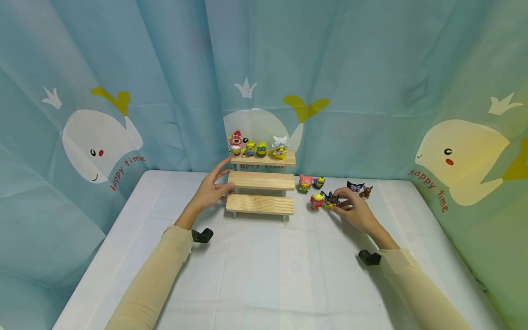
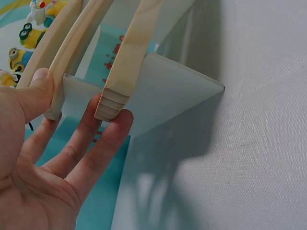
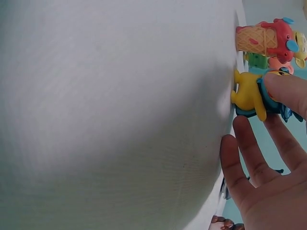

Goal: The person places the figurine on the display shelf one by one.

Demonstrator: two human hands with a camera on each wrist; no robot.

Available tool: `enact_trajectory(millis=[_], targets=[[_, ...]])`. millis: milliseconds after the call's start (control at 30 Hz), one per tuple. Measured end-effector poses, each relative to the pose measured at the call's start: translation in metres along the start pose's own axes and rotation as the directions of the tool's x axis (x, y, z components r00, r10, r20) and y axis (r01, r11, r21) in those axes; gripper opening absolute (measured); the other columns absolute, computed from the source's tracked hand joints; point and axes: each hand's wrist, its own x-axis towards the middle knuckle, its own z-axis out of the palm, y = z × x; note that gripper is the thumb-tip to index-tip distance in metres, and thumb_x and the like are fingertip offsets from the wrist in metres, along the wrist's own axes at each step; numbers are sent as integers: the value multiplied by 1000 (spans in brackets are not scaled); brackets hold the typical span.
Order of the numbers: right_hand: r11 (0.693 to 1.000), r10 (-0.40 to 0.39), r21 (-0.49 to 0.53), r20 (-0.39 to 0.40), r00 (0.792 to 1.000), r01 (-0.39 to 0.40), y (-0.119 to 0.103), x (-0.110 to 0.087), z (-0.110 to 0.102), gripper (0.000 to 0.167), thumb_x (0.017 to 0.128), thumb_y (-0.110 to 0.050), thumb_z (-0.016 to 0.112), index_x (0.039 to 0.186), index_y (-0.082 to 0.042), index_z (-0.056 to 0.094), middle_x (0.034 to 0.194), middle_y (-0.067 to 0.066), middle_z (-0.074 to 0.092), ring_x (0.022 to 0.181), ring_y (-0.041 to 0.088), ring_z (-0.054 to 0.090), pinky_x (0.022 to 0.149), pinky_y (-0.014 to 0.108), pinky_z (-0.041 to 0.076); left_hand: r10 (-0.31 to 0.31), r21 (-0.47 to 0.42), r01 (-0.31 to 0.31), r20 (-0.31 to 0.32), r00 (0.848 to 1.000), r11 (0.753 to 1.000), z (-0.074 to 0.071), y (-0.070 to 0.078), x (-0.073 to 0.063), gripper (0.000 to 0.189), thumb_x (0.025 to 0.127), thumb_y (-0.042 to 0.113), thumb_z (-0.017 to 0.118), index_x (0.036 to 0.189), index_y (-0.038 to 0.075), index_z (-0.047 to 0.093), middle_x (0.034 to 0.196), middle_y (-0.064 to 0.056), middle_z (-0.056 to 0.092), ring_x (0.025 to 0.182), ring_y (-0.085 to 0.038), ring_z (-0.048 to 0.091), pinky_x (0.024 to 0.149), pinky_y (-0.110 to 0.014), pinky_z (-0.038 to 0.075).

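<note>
A three-step wooden display shelf (image 1: 261, 181) stands at the back of the table. My left hand (image 1: 208, 191) holds its left end; in the left wrist view the thumb (image 2: 42, 86) lies on the middle plank and a fingertip touches the end of the lowest plank (image 2: 115, 96). My right hand (image 1: 357, 211) pinches a yellow figurine (image 3: 248, 95) with a dark cape between thumb and fingers, its feet at the tabletop. Just left of it stands a red figurine on a waffle-cone base (image 3: 256, 39). A figurine in a white fluffy hat (image 1: 279, 149) is on the top step.
Also on the top step are a pink bear figurine (image 1: 236, 143) and two minion figurines (image 1: 261, 149). Right of the shelf stand a pink-and-green figurine (image 1: 305, 184) and a blue-and-yellow one (image 1: 319, 183). Dark (image 1: 354, 187) and brown (image 1: 365, 192) figurines sit behind my right hand. A curtain (image 1: 177, 91) hangs behind.
</note>
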Motion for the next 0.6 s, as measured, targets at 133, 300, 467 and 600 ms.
enact_trajectory(millis=[133, 300, 467, 600], targets=[[1000, -8, -8, -14, 1000, 8, 1, -1, 1, 41, 89, 6, 77, 125, -1, 57, 126, 30, 64, 90, 43, 72, 79, 48, 62, -2, -5, 2, -1, 1000, 1000, 0, 2, -1, 78, 102, 5, 65, 165, 30, 25, 164, -25, 29, 93, -48, 71, 73, -74, 53], [1000, -11, -7, -24, 1000, 11, -1, -1, 2, 40, 89, 6, 77, 123, -2, 58, 126, 30, 64, 89, 42, 72, 79, 51, 62, 7, 1, -7, 5, 1000, 1000, 0, 1, -1, 78, 102, 5, 65, 165, 28, 25, 163, -25, 29, 94, -48, 71, 72, -73, 54], [1000, -16, 2, -45, 999, 16, -2, -1, 3, 40, 88, 8, 77, 122, -1, 59, 124, 30, 65, 86, 41, 72, 77, 50, 62, 22, 9, -22, 10, 1000, 1000, 0, 0, -1, 78, 102, 5, 65, 165, 25, 24, 163, -29, 27, 95, -49, 71, 70, -68, 57], [1000, -19, -5, -39, 999, 19, -1, -1, 4, 40, 87, 7, 77, 122, -1, 59, 124, 30, 65, 87, 39, 73, 76, 44, 62, 18, 7, -19, 10, 1000, 1000, 0, 0, -1, 78, 102, 6, 65, 165, 26, 24, 163, -26, 29, 98, -50, 70, 71, -69, 57]])
